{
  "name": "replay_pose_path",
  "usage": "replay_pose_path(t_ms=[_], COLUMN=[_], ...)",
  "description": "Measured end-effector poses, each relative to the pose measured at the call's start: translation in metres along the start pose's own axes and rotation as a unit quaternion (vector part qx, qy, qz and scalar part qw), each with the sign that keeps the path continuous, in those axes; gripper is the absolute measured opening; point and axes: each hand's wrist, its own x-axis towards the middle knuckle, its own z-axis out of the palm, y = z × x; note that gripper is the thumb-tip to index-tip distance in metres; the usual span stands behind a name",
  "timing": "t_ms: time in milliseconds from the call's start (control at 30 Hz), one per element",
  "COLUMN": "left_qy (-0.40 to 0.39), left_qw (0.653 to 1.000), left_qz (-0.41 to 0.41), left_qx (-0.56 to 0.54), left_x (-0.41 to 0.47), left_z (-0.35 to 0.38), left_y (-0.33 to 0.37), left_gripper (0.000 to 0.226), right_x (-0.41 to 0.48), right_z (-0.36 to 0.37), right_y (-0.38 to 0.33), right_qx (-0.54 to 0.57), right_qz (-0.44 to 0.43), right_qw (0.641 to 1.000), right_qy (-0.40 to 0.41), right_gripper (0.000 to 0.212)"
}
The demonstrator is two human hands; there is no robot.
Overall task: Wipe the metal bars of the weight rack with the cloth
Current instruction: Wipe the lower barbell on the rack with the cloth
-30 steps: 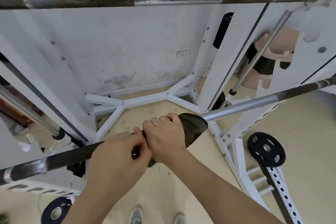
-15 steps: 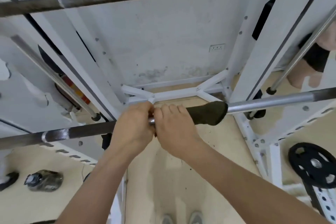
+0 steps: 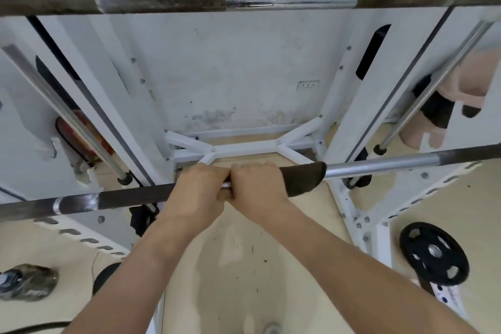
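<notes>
While under cloth [image 3: 301,179], bar [image 3: 379,164] left-right.

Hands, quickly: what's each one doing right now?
Left hand: closed round the lower bar.
Right hand: closed on the cloth wrapped round that bar.

Two horizontal bars cross the view, an upper bar [image 3: 162,3] and a lower bar [image 3: 122,197]. Two slanted chrome rods: left rod [image 3: 67,114], right rod [image 3: 433,84]. Two hands: left hand [image 3: 198,192], right hand [image 3: 257,190]. One cloth [image 3: 301,179], one weight plate [image 3: 433,252] (another dark disc [image 3: 104,278] is half hidden), one bottle [image 3: 27,282].
</notes>
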Motion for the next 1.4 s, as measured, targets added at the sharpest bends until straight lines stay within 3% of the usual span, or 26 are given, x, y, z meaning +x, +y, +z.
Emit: replay_pose_path(t_ms=[100, 200, 300, 400, 500, 633, 733, 900, 1000, 1067, 1167, 1233, 1333, 1400], left_qy=[-0.001, -0.002, 0.011, 0.014, 0.026, 0.022, 0.02, 0.044, 0.072, 0.049, 0.011, 0.01, 0.013, 0.017], left_qw=[1.0, 0.999, 0.998, 0.998, 0.997, 0.998, 1.0, 0.999, 0.995, 0.993, 0.992, 0.986, 0.974, 0.967], left_qz=[0.014, 0.038, 0.052, 0.061, 0.062, 0.051, 0.019, -0.02, 0.067, 0.096, 0.039, -0.005, -0.061, -0.072], left_qx=[-0.028, -0.016, -0.029, -0.028, -0.025, -0.015, -0.014, 0.003, 0.018, 0.05, 0.123, 0.165, 0.218, 0.245], left_x=[-0.003, -0.002, -0.003, -0.003, -0.003, -0.001, -0.002, 0.001, 0.017, 0.028, 0.05, 0.062, 0.073, 0.078], left_z=[0.004, 0.005, 0.005, 0.01, 0.013, 0.015, 0.015, 0.012, 0.034, 0.06, 0.094, 0.104, 0.106, 0.106], left_y=[-0.003, -0.004, -0.008, -0.009, -0.008, -0.006, -0.005, 0.023, 0.085, 0.141, 0.191, 0.199, 0.201, 0.204], left_gripper=[0.018, 0.015, 0.013, 0.013, 0.011, 0.006, 0.013, 0.027, 0.036, 0.038, 0.036, 0.028, 0.027, 0.021], right_x=[0.004, -0.007, -0.026, -0.04, -0.028, -0.005, 0.0, -0.03, -0.048, -0.059, -0.06, -0.053, -0.024, -0.013], right_z=[0.003, 0.003, 0.001, -0.002, 0.003, 0.011, 0.015, 0.017, 0.012, 0.009, -0.004, -0.021, -0.052, -0.061], right_y=[-0.013, 0.034, 0.101, 0.136, 0.098, 0.007, 0.0, 0.106, 0.195, 0.242, 0.28, 0.288, 0.286, 0.274], right_qx=[-0.002, -0.037, -0.124, -0.11, -0.103, -0.05, -0.047, -0.085, -0.116, -0.112, -0.121, -0.066, 0.032, 0.043], right_qz=[-0.02, -0.042, 0.029, 0.115, 0.135, 0.024, -0.027, -0.022, 0.017, 0.033, 0.042, 0.029, 0.038, 0.022], right_qw=[0.999, 0.997, 0.987, 0.982, 0.982, 0.997, 0.996, 0.982, 0.974, 0.975, 0.987, 0.996, 0.951, 0.926], right_qy=[0.035, 0.05, 0.103, 0.1, 0.086, 0.062, 0.073, 0.166, 0.194, 0.187, 0.101, -0.058, -0.304, -0.373], right_gripper=[0.016, 0.018, 0.032, 0.041, 0.027, 0.005, 0.015, 0.031, 0.033, 0.028, 0.015, 0.019, 0.026, 0.023])
